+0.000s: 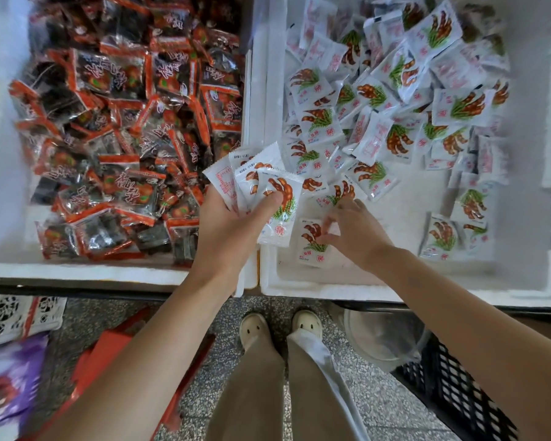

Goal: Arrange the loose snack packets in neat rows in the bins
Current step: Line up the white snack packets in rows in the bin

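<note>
A person stands over two white foam bins, gathering loose snack packets into a stack. The left hand [236, 218] grips a fanned stack of white packets [261, 189] above the near left corner of the right bin [522, 291], thumb pressed across the front packet. The right hand [350, 230] reaches into that bin with fingers curled over a single white packet [312, 241] lying just inside the near wall; whether it is already pinched or only touched cannot be told. More white packets [395, 106] lie jumbled across the far half of the bin, and a few sit loose toward its near right corner. The left bin [0, 154] is heaped with red-and-black packets [124, 122], none in rows.

The step in hand appears to be collecting, with the work at an early stage. The next move likely calls for lifting the single packet, squaring it against the stack, then setting the stack on edge along the bare near wall.
</note>
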A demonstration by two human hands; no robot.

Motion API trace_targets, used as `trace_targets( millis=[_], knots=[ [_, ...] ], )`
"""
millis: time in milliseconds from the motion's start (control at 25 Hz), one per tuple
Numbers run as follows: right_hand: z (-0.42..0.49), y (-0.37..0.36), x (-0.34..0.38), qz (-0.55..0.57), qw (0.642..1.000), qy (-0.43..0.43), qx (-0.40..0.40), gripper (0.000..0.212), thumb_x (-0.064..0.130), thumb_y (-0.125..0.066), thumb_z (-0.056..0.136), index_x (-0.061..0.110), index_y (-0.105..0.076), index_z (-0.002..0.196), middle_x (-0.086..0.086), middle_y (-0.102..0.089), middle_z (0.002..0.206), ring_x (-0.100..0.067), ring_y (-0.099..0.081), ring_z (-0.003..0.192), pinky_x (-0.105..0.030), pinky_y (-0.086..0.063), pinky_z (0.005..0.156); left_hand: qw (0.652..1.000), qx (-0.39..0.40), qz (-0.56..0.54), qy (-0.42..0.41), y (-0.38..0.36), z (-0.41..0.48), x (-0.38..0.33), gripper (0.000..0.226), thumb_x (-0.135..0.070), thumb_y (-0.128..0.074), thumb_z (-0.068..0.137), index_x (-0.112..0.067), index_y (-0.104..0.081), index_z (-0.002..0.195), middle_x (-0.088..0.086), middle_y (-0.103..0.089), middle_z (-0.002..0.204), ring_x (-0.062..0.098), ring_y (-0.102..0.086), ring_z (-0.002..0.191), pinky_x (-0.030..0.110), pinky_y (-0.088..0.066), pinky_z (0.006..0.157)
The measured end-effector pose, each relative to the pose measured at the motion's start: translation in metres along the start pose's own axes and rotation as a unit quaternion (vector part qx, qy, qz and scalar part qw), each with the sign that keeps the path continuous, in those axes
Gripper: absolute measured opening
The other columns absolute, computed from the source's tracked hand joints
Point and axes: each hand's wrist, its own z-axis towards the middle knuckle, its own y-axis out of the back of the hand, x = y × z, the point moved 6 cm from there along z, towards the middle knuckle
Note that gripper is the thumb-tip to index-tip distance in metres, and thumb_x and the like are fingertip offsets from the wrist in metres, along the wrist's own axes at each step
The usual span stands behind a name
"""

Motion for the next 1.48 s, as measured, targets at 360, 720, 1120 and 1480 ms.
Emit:
trace_targets(
  millis=[360,720,1120,1480],
  knots=[
    [0.013,0.000,0.006,0.037,0.999,0.034,0.018,0.010,0.029,-0.064,0.087,0.019,-0.062,0.086,0.006,-0.061,0.082,-0.016,-0.056,0.078,-0.032,-0.045,0.068,1.000,0.003,0.012,-0.003,0.002,0.000,0.001,0.043,0.001,-0.069,0.084,-0.027,-0.057,0.114,-0.008,-0.073,0.101,0.005,-0.070,0.095,0.017,-0.053,0.073],
    [0.032,-0.015,0.024,0.004,0.997,0.080,-0.007,0.019,0.032,-0.065,0.086,0.017,-0.066,0.097,0.002,-0.063,0.097,-0.018,-0.060,0.089,-0.030,-0.047,0.075,1.000,0.011,0.006,0.014,-0.002,0.000,0.008,0.048,0.002,-0.069,0.084,-0.016,-0.055,0.126,0.001,-0.070,0.113,0.011,-0.069,0.102,0.022,-0.055,0.075],
    [-0.025,0.022,-0.082,0.000,0.999,-0.030,-0.031,0.050,0.028,-0.067,0.084,0.014,-0.049,0.128,-0.004,-0.051,0.122,-0.022,-0.047,0.116,-0.033,-0.037,0.098,0.998,0.059,0.023,0.002,-0.034,0.002,0.012,0.043,-0.001,-0.072,0.083,-0.025,-0.057,0.115,-0.004,-0.073,0.106,0.011,-0.069,0.101,0.029,-0.056,0.086],
    [-0.008,0.016,-0.062,0.207,0.976,-0.072,-0.003,0.017,0.018,-0.067,0.086,0.015,-0.058,0.101,0.002,-0.062,0.085,-0.008,-0.059,0.069,-0.013,-0.042,0.059,0.997,0.067,0.046,-0.001,-0.045,0.004,0.009,0.043,-0.002,-0.070,0.085,-0.019,-0.057,0.121,-0.003,-0.073,0.105,0.011,-0.070,0.098,0.030,-0.057,0.084]
  ],
)
